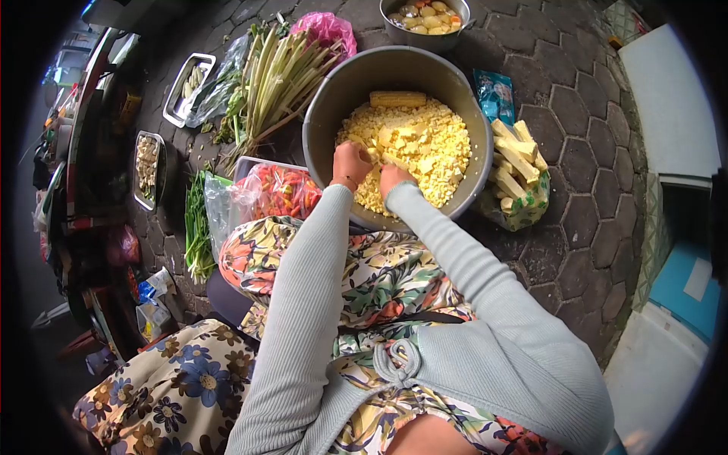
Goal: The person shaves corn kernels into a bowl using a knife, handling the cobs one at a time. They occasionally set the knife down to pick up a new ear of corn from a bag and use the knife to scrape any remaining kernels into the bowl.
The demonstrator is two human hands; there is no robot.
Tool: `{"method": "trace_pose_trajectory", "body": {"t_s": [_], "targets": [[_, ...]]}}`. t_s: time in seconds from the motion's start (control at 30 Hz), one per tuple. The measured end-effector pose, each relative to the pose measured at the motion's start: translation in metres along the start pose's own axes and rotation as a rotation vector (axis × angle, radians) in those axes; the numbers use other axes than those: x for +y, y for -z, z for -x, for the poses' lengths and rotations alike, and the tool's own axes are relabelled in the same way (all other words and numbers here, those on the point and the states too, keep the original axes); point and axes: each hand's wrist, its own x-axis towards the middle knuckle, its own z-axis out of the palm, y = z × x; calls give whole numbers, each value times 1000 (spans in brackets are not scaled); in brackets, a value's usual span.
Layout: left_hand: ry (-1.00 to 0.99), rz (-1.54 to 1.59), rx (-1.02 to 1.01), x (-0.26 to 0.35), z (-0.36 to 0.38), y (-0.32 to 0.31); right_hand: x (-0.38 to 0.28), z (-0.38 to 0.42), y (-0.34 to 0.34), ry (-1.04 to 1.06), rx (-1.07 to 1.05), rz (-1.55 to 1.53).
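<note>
A large grey tub stands in front of my lap, holding a heap of loose yellow corn kernels. On the heap, at the tub's far side, lies a whole corn cob. My left hand is inside the tub, its fingers closed low over the kernels. Just to its right, my right hand is closed too, near the tub's front rim. A pale yellow piece shows by the right fingertips. What either hand grips is too small and covered to name.
A bag of pale bare cobs sits right of the tub, a pot beyond it. Long-stemmed greens, bagged red chillies, green onions and metal trays lie leftward on the paving. Someone's flowered clothing is close at left.
</note>
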Motion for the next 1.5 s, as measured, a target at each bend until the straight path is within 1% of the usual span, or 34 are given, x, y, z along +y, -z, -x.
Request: {"method": "trace_pose_trajectory", "body": {"t_s": [0.03, 0.07, 0.17, 0.2, 0.23, 0.3, 0.33, 0.37, 0.43, 0.47, 0.5, 0.57, 0.6, 0.63, 0.7, 0.73, 0.77, 0.83, 0.9, 0.97, 1.0, 1.07, 1.2, 1.3, 1.37, 1.4, 1.47, 1.5], "targets": [[-10, 0, -24, 0, 1, -3, 0, -5, 2, -31, 33, -60], [-9, -8, -29, 0, 2, -4, 3, -17, 0, 74, -62, 74], [-2, -4, -18, 5, 3, 1, 9, -32, -3, 67, -108, 111], [22, -41, -46, 5, 2, 2, 11, -34, -9, -41, -58, 5], [28, -36, -48, 5, 3, 0, 13, -37, -14, -43, -62, 11], [-15, -22, 11, 3, 1, 0, 12, -37, -17, -149, -68, -66], [16, -21, -19, 3, 0, 0, 13, -35, -11, 45, -119, 164], [13, -28, -28, 4, 4, 0, 9, -31, -8, 43, -124, 153], [35, -57, -9, 7, 1, 5, -6, -38, 4, -42, -196, 224], [58, -34, -18, 8, 3, 9, -8, -38, 6, -85, -204, 178], [49, -37, -13, 9, 4, 12, -3, -42, 1, -82, -194, 173], [140, -24, -90, 10, 2, 18, 12, -52, -8, -15, -186, 163], [153, -16, -74, 9, 2, 21, 21, -50, -6, 50, -235, 209], [158, -12, -74, 9, 2, 22, 27, -42, 0, 50, -239, 215], [265, 29, -33, 9, 1, 22, 39, -23, 12, 133, -290, 317], [340, 8, -78, 14, -1, 27, 44, -9, 20, 111, -255, 207], [345, 9, -86, 15, 0, 25, 46, -3, 16, 106, -263, 207], [385, 29, -56, 9, 2, 16, 50, 7, 8, 158, 65, -125], [382, 18, -72, -2, 1, 5, 40, 7, 2, 184, 96, -146], [299, 9, -104, -9, 1, 2, 27, 7, 2, 187, 87, -134], [301, 5, -104, -11, 1, 4, 22, 11, 4, 202, 81, -159], [150, 17, -79, -14, 3, 5, 18, 11, 1, 207, 75, -154], [184, 64, -92, -12, 2, 5, 16, 10, 3, 206, 38, -112], [158, 65, -135, -9, 2, 3, 12, 5, 1, 156, 22, -38], [136, 80, -34, -7, 2, 2, 6, -8, -4, 140, 15, -14], [136, 81, -38, -6, 2, 3, 5, -10, -5, 122, 9, 8], [139, 47, -104, -2, 3, 6, 9, -8, -10, 92, -5, -35], [131, 45, -101, -1, 2, 7, 9, -8, -11, 69, -13, -78]]}}
